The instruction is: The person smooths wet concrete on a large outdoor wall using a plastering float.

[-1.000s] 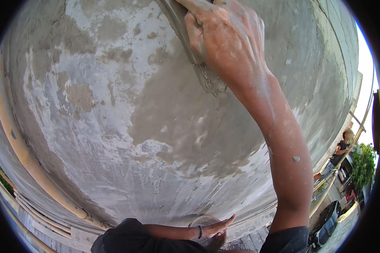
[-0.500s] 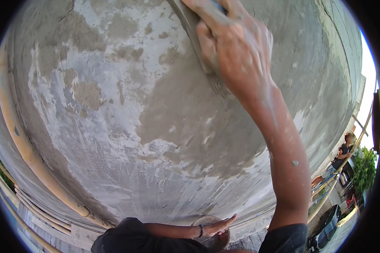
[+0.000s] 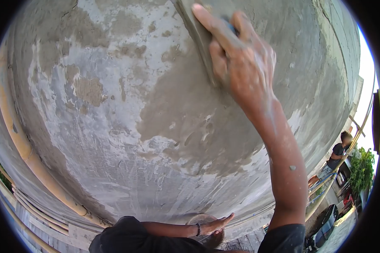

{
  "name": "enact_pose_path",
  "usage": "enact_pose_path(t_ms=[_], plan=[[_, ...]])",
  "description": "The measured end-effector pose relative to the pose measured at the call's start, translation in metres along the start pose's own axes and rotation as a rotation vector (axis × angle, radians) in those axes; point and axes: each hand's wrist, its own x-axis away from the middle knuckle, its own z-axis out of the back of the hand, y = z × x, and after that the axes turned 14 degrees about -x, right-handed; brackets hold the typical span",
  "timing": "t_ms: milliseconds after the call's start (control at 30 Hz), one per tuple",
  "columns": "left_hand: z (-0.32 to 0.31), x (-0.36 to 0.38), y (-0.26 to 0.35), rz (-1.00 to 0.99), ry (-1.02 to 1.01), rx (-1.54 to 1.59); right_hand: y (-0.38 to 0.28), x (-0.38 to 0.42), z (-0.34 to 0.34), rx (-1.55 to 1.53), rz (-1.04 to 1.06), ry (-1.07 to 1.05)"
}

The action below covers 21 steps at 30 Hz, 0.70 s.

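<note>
My right hand is raised high against a grey plastered wall. Its fingers wrap round a plastering trowel coated in wet cement, whose flat face lies against the wall; a bit of blue shows between the fingers. Low in the view, my left hand, with a dark band at the wrist, stretches its fingers out straight and holds nothing that I can see. Beneath it is the rim of a round container, mostly hidden. Darker wet plaster covers the wall around the trowel, with paler patches to the left.
A bamboo pole runs down the wall's left side. More poles and boards lie below it. At the right, another person is by bamboo poles, near a green shrub and a parked motorbike.
My right hand and the trowel have shifted slightly down and right across the wall. My left hand keeps nearly the same pose.
</note>
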Motion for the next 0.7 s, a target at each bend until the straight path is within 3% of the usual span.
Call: enact_pose_path(t_ms=[67,167,233,300,333,400,467,600,667,700], plan=[[0.001,0.012,0.009,0.071,-0.02,0.014,-0.02,0.044,0.02,-0.132,-0.193,-0.083],[0.005,0.015,0.009,0.065,-0.049,-0.016,-0.015,0.048,0.02,-0.078,-0.172,-0.116],[0.001,0.015,0.015,0.12,-0.039,-0.026,-0.005,-0.005,0.001,-0.066,-0.039,-0.007],[-0.002,0.01,0.019,0.145,-0.017,-0.02,0.007,-0.05,-0.013,0.038,-0.077,-0.232],[0.0,0.007,0.018,0.116,-0.011,-0.009,0.005,-0.056,-0.009,0.03,-0.072,-0.234],[0.003,0.006,0.017,0.095,0.002,0.0,0.001,-0.06,-0.003,-0.147,-0.009,-0.029],[0.006,0.006,0.017,0.084,-0.001,-0.002,0.007,-0.012,-0.007,-0.108,0.0,0.01],[0.002,0.01,0.003,0.013,0.002,0.021,-0.02,0.089,0.03,-0.135,-0.195,-0.161],[0.003,0.006,0.0,0.122,-0.051,-0.081,-0.018,0.072,0.024,-0.112,-0.171,-0.135],[-0.004,0.017,0.011,0.058,-0.01,-0.113,-0.017,0.058,0.022,-0.089,-0.166,-0.117]])
